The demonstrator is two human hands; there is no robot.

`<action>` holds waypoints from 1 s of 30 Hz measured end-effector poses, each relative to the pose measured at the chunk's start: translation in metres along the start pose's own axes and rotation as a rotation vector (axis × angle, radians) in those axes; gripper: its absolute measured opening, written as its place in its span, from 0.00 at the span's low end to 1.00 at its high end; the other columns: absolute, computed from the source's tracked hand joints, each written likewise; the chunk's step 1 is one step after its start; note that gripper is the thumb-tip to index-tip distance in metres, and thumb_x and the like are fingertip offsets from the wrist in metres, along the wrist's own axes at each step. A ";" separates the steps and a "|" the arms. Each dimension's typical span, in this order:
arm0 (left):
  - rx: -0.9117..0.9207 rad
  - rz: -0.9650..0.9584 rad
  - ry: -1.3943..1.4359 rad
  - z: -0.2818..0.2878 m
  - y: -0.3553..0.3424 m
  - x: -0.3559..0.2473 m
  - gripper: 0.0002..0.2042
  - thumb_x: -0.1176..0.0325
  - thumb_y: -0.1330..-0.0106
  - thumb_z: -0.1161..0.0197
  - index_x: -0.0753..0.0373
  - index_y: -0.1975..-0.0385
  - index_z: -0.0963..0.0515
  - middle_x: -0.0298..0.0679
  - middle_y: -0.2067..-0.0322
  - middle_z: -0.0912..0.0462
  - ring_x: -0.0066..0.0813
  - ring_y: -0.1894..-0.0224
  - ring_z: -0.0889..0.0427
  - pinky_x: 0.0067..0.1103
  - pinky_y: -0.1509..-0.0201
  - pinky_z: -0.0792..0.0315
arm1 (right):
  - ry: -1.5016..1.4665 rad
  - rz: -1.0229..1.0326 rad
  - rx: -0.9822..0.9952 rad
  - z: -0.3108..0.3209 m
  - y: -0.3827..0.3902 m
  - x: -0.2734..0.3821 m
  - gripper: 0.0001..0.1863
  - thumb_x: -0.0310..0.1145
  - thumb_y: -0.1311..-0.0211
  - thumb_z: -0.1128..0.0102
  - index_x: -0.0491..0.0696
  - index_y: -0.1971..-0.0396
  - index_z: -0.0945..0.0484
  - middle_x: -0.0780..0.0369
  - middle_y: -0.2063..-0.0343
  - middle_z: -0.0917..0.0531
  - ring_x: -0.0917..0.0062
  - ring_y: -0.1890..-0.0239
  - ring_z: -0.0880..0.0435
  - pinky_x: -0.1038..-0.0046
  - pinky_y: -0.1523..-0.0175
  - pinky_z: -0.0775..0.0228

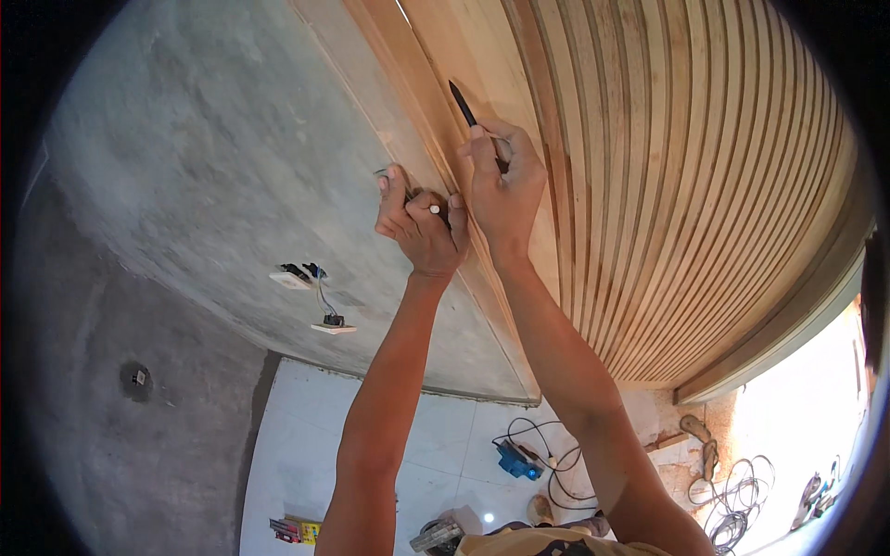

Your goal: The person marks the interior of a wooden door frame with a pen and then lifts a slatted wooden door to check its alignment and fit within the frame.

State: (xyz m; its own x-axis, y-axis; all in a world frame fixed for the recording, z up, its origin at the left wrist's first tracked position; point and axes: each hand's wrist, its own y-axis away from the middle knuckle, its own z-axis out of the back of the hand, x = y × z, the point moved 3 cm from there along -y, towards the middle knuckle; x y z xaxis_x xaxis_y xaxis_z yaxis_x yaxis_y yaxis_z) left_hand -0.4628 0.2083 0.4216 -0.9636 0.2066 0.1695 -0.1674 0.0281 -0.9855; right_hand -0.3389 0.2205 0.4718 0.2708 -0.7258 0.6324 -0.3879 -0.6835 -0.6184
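My right hand grips a black pencil-like tool, its tip pointing up along a pale wooden board beside the slatted panel. My left hand, just lower and to the left, is curled around a small dark object with a round white end, partly hidden by the fingers. Its fingertips lie at the border between the wooden trim and the grey plastered wall.
A curved slatted wood panel fills the right. Switch fittings dangle by wires from the wall. Below are a white tiled floor, a blue power tool, coiled cables and a yellow item.
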 end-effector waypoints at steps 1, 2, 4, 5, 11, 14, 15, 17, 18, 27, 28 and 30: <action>-0.006 0.002 -0.001 -0.001 0.000 0.000 0.13 0.59 0.33 0.45 0.63 0.65 0.34 0.63 0.39 0.39 0.56 0.39 0.40 0.41 0.35 0.48 | -0.001 0.000 -0.001 -0.002 -0.004 0.001 0.10 0.31 0.34 0.45 0.39 0.62 0.23 0.56 0.76 0.16 0.77 0.72 0.17 0.75 0.67 0.28; -0.013 0.005 -0.003 -0.001 0.001 0.001 0.13 0.59 0.33 0.45 0.63 0.66 0.34 0.62 0.39 0.39 0.56 0.39 0.40 0.41 0.35 0.48 | 0.004 -0.010 0.019 -0.005 -0.009 0.002 0.10 0.31 0.34 0.45 0.38 0.63 0.23 0.55 0.77 0.16 0.77 0.74 0.17 0.75 0.68 0.28; -0.001 0.015 -0.006 -0.002 0.002 0.001 0.13 0.59 0.33 0.45 0.62 0.66 0.34 0.62 0.39 0.39 0.56 0.39 0.40 0.41 0.35 0.48 | 0.008 -0.020 0.039 -0.012 -0.015 0.000 0.10 0.31 0.34 0.45 0.38 0.63 0.23 0.55 0.77 0.16 0.78 0.75 0.17 0.75 0.69 0.28; 0.012 0.027 -0.009 -0.002 0.003 0.002 0.13 0.58 0.33 0.46 0.62 0.66 0.34 0.62 0.39 0.39 0.56 0.39 0.40 0.41 0.35 0.48 | 0.004 0.017 0.036 -0.015 -0.018 0.000 0.10 0.31 0.34 0.45 0.37 0.63 0.23 0.54 0.77 0.16 0.78 0.77 0.18 0.74 0.70 0.28; 0.071 0.018 0.051 -0.002 0.001 0.000 0.10 0.66 0.33 0.47 0.65 0.61 0.37 0.68 0.39 0.45 0.55 0.37 0.48 0.49 0.32 0.54 | 0.017 0.067 0.036 -0.022 -0.029 -0.004 0.10 0.30 0.35 0.45 0.37 0.63 0.23 0.55 0.78 0.16 0.76 0.78 0.18 0.74 0.70 0.28; 0.081 0.003 0.043 -0.001 0.001 0.000 0.10 0.66 0.33 0.47 0.65 0.62 0.37 0.67 0.38 0.46 0.56 0.37 0.48 0.49 0.32 0.54 | 0.020 0.082 0.045 -0.023 -0.031 -0.002 0.10 0.30 0.35 0.45 0.37 0.64 0.23 0.55 0.78 0.16 0.76 0.78 0.18 0.74 0.70 0.28; 0.083 0.003 0.041 -0.001 0.001 0.001 0.10 0.66 0.33 0.47 0.65 0.62 0.37 0.67 0.38 0.46 0.56 0.37 0.48 0.49 0.32 0.54 | 0.030 0.091 0.041 -0.023 -0.031 -0.002 0.10 0.30 0.35 0.45 0.37 0.64 0.23 0.55 0.78 0.16 0.76 0.77 0.18 0.74 0.70 0.28; 0.065 -0.005 0.054 0.000 0.000 0.000 0.10 0.66 0.32 0.48 0.66 0.62 0.36 0.67 0.38 0.46 0.56 0.37 0.48 0.48 0.33 0.53 | 0.032 0.083 0.044 -0.024 -0.029 0.000 0.10 0.30 0.35 0.45 0.37 0.64 0.23 0.56 0.78 0.17 0.76 0.78 0.19 0.74 0.70 0.28; 0.066 -0.005 0.051 0.001 0.000 0.000 0.10 0.66 0.32 0.48 0.66 0.62 0.36 0.67 0.38 0.46 0.56 0.37 0.48 0.48 0.33 0.53 | 0.035 0.076 0.046 -0.024 -0.029 0.001 0.10 0.30 0.35 0.45 0.37 0.64 0.23 0.56 0.79 0.17 0.76 0.78 0.19 0.74 0.70 0.29; 0.058 0.013 0.036 -0.001 0.000 -0.001 0.11 0.63 0.32 0.48 0.65 0.63 0.36 0.66 0.38 0.44 0.56 0.38 0.47 0.48 0.32 0.53 | 0.021 0.091 0.043 -0.026 -0.033 -0.005 0.09 0.28 0.37 0.45 0.37 0.65 0.23 0.56 0.79 0.17 0.75 0.78 0.19 0.73 0.70 0.29; 0.047 0.005 0.043 -0.002 0.000 0.000 0.11 0.63 0.32 0.48 0.65 0.62 0.36 0.66 0.38 0.44 0.55 0.37 0.46 0.47 0.32 0.53 | 0.021 0.088 0.045 -0.027 -0.033 -0.005 0.09 0.28 0.37 0.45 0.37 0.65 0.23 0.56 0.79 0.17 0.75 0.78 0.19 0.73 0.70 0.29; 0.039 -0.001 0.048 0.000 0.002 0.002 0.11 0.63 0.32 0.48 0.65 0.62 0.36 0.66 0.38 0.44 0.55 0.37 0.46 0.47 0.33 0.53 | 0.021 0.080 0.041 -0.028 -0.032 -0.006 0.09 0.28 0.37 0.45 0.37 0.65 0.22 0.55 0.78 0.17 0.75 0.78 0.19 0.73 0.69 0.29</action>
State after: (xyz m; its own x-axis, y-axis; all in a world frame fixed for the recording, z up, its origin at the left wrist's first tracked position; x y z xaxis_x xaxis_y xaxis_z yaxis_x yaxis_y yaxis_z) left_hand -0.4648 0.2091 0.4199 -0.9526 0.2529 0.1691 -0.1772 -0.0093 -0.9841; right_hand -0.3529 0.2492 0.5005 0.2219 -0.7768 0.5894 -0.3711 -0.6263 -0.6856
